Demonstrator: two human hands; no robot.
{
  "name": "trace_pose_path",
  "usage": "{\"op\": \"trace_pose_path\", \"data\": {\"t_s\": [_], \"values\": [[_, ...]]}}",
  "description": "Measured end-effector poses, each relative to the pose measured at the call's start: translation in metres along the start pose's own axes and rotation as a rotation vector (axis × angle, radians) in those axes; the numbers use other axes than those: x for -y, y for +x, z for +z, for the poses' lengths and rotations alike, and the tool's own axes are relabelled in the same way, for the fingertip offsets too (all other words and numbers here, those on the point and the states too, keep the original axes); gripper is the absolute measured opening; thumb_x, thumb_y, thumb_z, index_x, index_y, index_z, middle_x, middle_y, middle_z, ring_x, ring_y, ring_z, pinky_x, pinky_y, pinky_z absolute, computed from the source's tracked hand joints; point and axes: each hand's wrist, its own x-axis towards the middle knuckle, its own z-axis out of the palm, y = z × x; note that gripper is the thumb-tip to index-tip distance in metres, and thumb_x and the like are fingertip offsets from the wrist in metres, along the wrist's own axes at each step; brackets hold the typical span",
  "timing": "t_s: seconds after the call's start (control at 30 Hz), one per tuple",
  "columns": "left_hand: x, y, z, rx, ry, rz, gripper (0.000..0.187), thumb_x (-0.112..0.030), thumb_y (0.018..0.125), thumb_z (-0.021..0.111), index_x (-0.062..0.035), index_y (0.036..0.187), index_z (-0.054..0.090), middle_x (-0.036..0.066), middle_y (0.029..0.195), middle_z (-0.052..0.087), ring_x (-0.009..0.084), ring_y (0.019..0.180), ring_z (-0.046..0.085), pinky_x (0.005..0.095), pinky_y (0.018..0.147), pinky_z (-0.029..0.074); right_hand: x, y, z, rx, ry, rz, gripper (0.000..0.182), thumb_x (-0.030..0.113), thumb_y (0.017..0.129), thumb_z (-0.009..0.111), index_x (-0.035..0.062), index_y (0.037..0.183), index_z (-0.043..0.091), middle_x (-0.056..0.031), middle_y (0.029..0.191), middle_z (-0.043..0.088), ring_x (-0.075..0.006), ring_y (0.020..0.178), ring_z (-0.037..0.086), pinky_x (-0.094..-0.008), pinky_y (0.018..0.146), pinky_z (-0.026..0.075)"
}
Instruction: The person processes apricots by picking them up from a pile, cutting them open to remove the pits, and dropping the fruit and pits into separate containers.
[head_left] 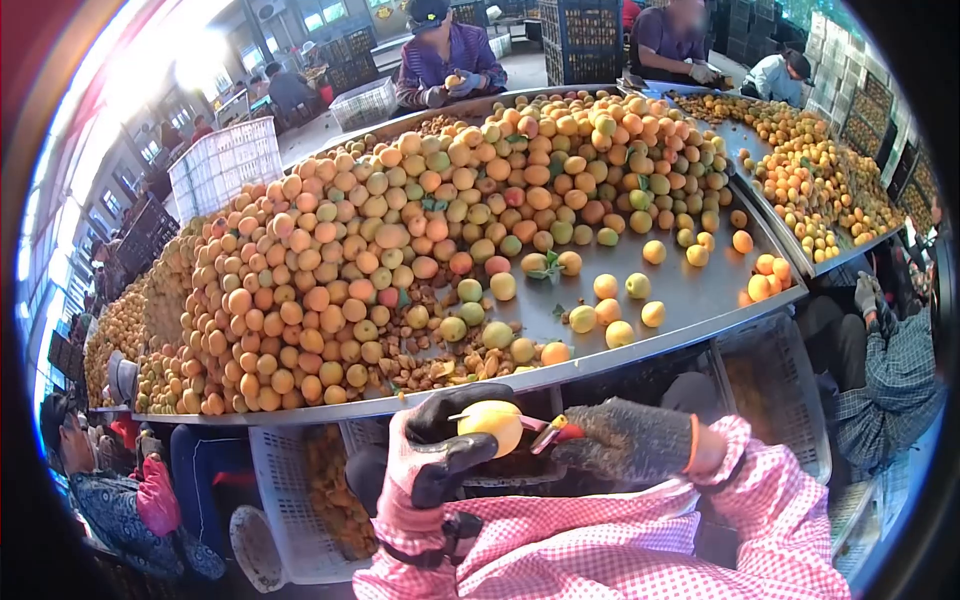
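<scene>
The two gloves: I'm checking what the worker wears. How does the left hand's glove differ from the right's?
The left glove is pink with black coated fingers; the right glove is dark speckled knit with an orange cuff edge. The left cups a yellow apricot; the right grips a small red-handled knife against it. Both meet pink checked sleeves.

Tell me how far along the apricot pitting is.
Done: a strip of pits lies along the table edge. In hand: the left hand holds one apricot while the right hand works a small knife into it. Left: the big pile remains whole.
</scene>
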Motion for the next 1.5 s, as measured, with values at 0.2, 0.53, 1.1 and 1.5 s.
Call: {"op": "trace_pose_path", "data": {"t_s": [0.2,0.53,1.1,1.5], "values": [[-0.023,0.022,-0.013,0.1,0.096,-0.064,0.048,-0.006,0.065,0.076,0.0072,0.109,0.063,0.012,0.1,0.066,0.0175,0.09,0.063,0.0297,0.083,0.051,-0.019,0.026,-0.008,-0.047,-0.274,-0.204,0.02,0.017,0.088,0.056,0.0067,0.104,0.061,-0.0156,0.084,0.062,-0.0307,0.075,0.062,-0.0368,0.063,0.047],[0.024,0.066,-0.046,-0.148,-0.164,0.141,0.055,-0.028,0.087,0.061,0.0103,0.124,0.049,0.015,0.108,0.06,0.0199,0.096,0.061,0.0303,0.086,0.049,-0.017,0.103,0.022,-0.488,-0.39,0.042,0.023,0.022,0.087,0.056,0.0031,0.099,0.06,-0.0168,0.082,0.062,-0.0342,0.071,0.062,-0.0436,0.06,0.047],[0.071,0.147,-0.103,-0.25,0.282,0.029,0.029,-0.006,0.085,0.065,0.0041,0.11,0.055,0.011,0.099,0.065,0.0138,0.089,0.064,0.026,0.08,0.051,-0.101,0.194,-0.006,-0.34,-0.291,-0.125,0.028,0.028,0.082,0.067,0.0034,0.078,0.054,-0.0134,0.054,0.053,-0.0344,0.048,0.057,-0.0423,0.042,0.042],[0.034,0.123,-0.097,-0.183,-0.194,0.018,0.07,-0.036,0.079,0.07,0.0114,0.124,0.046,0.015,0.109,0.059,0.0164,0.091,0.061,0.0284,0.073,0.054,-0.049,0.183,-0.014,-0.355,-0.25,-0.018,0.025,0.029,0.09,0.055,0.0052,0.096,0.06,-0.0193,0.07,0.057,-0.0365,0.063,0.06,-0.0462,0.053,0.045]]}}
